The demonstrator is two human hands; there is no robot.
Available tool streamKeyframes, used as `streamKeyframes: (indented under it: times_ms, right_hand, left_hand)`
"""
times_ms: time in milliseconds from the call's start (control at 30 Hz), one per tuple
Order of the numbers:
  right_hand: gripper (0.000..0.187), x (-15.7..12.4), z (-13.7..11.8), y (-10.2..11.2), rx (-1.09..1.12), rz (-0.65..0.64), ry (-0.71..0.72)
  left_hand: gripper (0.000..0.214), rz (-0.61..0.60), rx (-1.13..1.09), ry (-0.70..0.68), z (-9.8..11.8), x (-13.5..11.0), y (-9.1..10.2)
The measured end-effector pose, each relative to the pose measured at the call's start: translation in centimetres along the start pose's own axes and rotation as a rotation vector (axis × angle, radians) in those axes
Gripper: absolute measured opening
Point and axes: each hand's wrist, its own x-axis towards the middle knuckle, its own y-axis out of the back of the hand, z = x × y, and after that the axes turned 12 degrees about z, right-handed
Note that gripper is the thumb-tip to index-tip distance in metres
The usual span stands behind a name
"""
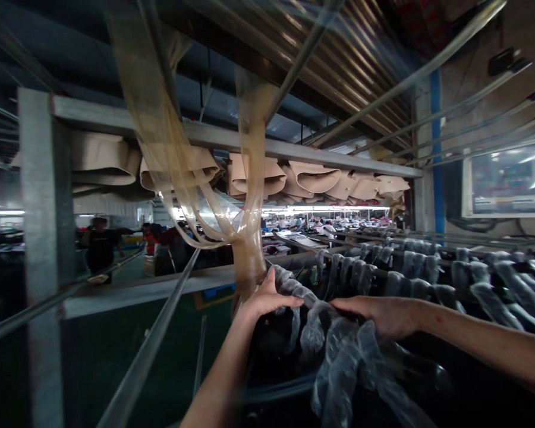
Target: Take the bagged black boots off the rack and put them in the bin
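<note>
Dark garments point(279, 339) hang in a tight row in front of me, with clear plastic film point(312, 330) twisted round their tops. My left hand point(265, 297) is at the left end of the row, thumb and forefinger spread round the wrapped tops and bearing on them. From the right, my right hand point(386, 315) grips the row; its thumb side points left along the film and its other fingers are hidden among the dark cloth. A stretch of wrapped tops lies between both hands. Loose film ends dangle below them.
Yellowish clear strips point(249, 238) hang from the beam beside my left hand. A grey metal frame point(40, 238) stands at left, with slanting metal rails point(160, 345). Brown paper pieces point(316, 178) hang above. More wrapped garments point(419, 267) fill the right. People point(101, 244) stand far left.
</note>
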Motion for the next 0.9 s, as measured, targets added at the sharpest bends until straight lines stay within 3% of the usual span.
streamKeyframes:
  times_ms: [133, 200, 367, 467, 567, 700, 800, 900]
  right_hand:
    - [0.041, 0.9, 1.7, -0.6, 0.064, -0.054, -0.011]
    - [0.042, 1.2, 2.3, -0.9, 0.126, -0.059, -0.017]
    - [0.043, 1.1, 2.5, -1.0, 0.149, -0.055, -0.015]
    - [0.042, 1.0, 2.2, -0.7, 0.139, -0.059, -0.015]
    - [0.045, 1.0, 1.9, -0.6, 0.123, -0.069, -0.024]
    - [0.047, 0.9, 1.6, -0.4, 0.114, -0.072, -0.061]
    - [0.045, 0.8, 1.7, -0.6, 0.179, -0.072, -0.061]
    - [0.040, 0.7, 2.0, -0.8, 0.213, -0.059, -0.063]
  left_hand:
    - [0.154, -0.152, 0.245, -0.008, -0.4, 0.1, -0.4]
    - [0.154, -0.156, 0.336, -0.035, -0.4, -0.7, -1.3]
    - [0.135, 0.190, 0.365, -0.036, -0.3, -0.8, -2.6]
    - [0.120, 0.268, 0.424, 0.017, -0.3, 1.1, -1.8]
    - [0.124, 0.206, 0.467, 0.050, -0.2, 2.7, -1.0]
    - [0.141, 0.057, 0.609, -0.032, 0.5, 3.7, -1.2]
    - [0.138, -0.014, 0.699, -0.092, 0.9, 4.6, -1.5]
    - [0.133, -0.063, 0.686, -0.052, 0.7, 5.8, -1.4]
